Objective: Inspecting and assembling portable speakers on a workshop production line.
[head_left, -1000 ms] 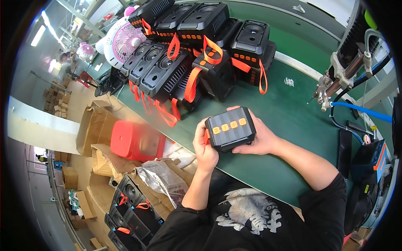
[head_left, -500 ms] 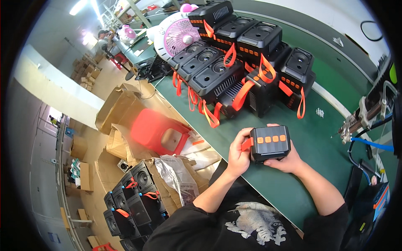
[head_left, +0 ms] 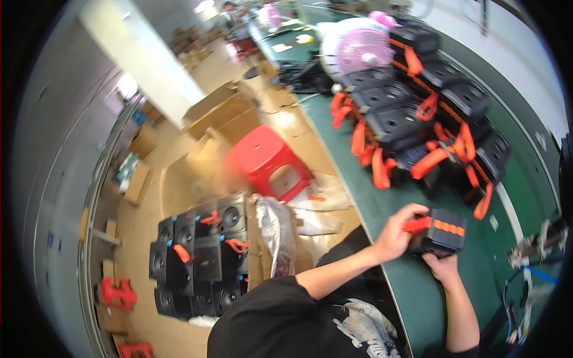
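Observation:
Between my two hands is a black box-shaped speaker [head_left: 444,241] with a row of orange buttons along its upper edge. My left hand [head_left: 397,235] grips its left side, by the red-orange strap [head_left: 418,225]. Under its near edge, my right hand [head_left: 443,268] holds it from below, the fingers partly hidden. The speaker is just over the green worktable [head_left: 412,298]. Farther off on the same table, several similar black speakers [head_left: 394,122] with orange straps are piled up, somewhat blurred.
A pink and white fan [head_left: 358,51] stands behind the pile. Left of the table are a red stool [head_left: 268,158], open cardboard boxes [head_left: 224,116] and several stacked speakers [head_left: 209,259]. A metal tool with blue tubing [head_left: 537,244] is at the right edge.
My view has swung left, so the table and pile sit farther right. The speaker has been tilted in my hands; its button row now lies along the upper edge. Both hands still hold it.

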Demonstrator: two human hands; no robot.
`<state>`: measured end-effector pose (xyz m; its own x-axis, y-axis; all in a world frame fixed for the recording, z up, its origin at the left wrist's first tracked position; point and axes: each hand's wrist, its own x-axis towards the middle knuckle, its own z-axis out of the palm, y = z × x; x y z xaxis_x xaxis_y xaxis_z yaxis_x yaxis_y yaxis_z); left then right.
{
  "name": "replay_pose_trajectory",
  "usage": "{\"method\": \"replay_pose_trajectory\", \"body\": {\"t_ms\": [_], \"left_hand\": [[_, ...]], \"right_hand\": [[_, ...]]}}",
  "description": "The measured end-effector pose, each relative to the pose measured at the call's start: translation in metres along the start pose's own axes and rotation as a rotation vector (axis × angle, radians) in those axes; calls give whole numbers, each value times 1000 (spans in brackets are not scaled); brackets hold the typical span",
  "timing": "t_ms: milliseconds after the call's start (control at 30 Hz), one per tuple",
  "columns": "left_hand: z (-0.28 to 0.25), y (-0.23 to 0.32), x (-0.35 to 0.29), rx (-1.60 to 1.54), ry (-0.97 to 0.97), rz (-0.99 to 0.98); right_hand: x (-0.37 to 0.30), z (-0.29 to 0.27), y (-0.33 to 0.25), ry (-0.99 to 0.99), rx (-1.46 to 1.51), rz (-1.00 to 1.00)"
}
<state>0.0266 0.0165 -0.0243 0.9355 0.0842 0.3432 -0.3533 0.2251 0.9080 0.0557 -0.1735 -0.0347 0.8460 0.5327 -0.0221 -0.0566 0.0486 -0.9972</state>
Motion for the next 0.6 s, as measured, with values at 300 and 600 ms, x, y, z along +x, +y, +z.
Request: {"method": "replay_pose_trajectory", "body": {"t_ms": [300,600], "left_hand": [[0,10,3,169,9,139],[-1,10,4,193,7,155]], "right_hand": [[-2,-8,15,5,-5,-110],[-3,-6,11,3,-16,-108]]}}
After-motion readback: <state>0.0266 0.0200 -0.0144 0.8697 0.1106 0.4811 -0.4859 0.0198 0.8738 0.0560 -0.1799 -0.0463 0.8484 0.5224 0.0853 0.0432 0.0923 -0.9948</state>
